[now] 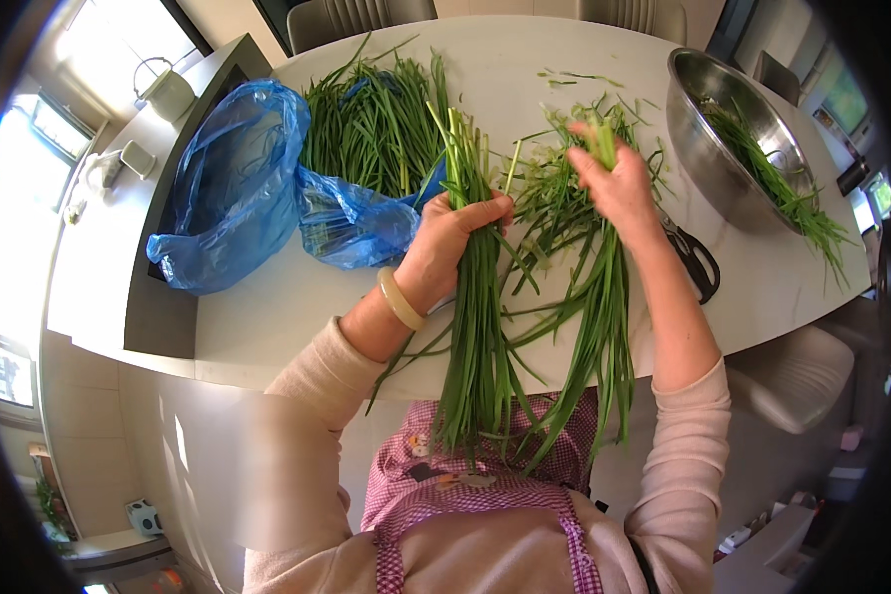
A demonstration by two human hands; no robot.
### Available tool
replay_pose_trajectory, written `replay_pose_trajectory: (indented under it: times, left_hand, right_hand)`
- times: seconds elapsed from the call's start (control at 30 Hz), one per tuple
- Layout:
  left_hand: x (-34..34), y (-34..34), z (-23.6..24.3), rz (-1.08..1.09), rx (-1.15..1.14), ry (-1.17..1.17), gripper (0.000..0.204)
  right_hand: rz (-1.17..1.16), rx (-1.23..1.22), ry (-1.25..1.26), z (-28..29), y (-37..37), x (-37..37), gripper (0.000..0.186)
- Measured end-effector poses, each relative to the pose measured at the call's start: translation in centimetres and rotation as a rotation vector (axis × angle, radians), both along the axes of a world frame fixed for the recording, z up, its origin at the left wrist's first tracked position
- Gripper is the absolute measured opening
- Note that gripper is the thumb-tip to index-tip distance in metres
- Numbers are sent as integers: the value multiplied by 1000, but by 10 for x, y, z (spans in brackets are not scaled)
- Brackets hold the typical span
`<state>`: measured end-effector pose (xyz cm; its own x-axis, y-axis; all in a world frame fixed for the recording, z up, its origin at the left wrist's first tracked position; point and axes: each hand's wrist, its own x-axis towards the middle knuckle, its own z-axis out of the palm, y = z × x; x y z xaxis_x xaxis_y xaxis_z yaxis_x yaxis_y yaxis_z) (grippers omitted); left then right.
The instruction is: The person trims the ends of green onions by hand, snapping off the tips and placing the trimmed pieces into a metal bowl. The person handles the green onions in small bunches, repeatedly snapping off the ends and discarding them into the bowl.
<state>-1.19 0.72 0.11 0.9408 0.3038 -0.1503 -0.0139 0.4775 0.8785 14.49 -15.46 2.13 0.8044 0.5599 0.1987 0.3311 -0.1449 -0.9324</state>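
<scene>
My left hand [462,230], with a pale bangle on its wrist, is closed round a thick bunch of garlic chives [480,307]. The pale stem ends stick up above the fist, and the long leaves hang past the table edge over my apron. My right hand [619,188], a little blurred, grips a smaller bunch of garlic chives [604,144] by the stems. Leaves trail down below it toward the table edge. Under and beside this hand lies a heap of loose trimmings [549,198]. Black-handled scissors [698,262] rest near my right wrist, their blades mostly hidden.
At the back left, a large pile of chives [376,129] lies on an open blue plastic bag [238,188]. A steel bowl [728,163] with some chives inside stands tilted at the right of the pale table [297,332]. Chairs [361,15] surround the table.
</scene>
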Motion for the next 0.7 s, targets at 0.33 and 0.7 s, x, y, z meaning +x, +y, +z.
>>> replay_pose_trajectory:
  times: [0.33, 0.7]
  left_hand:
    - [-3, -12, 14, -169, -87, 156, 22]
    - [2, -7, 1, -46, -62, 73, 11]
  right_hand:
    - [158, 308, 506, 4, 4, -18, 25]
    - [304, 168, 554, 10, 0, -25, 21]
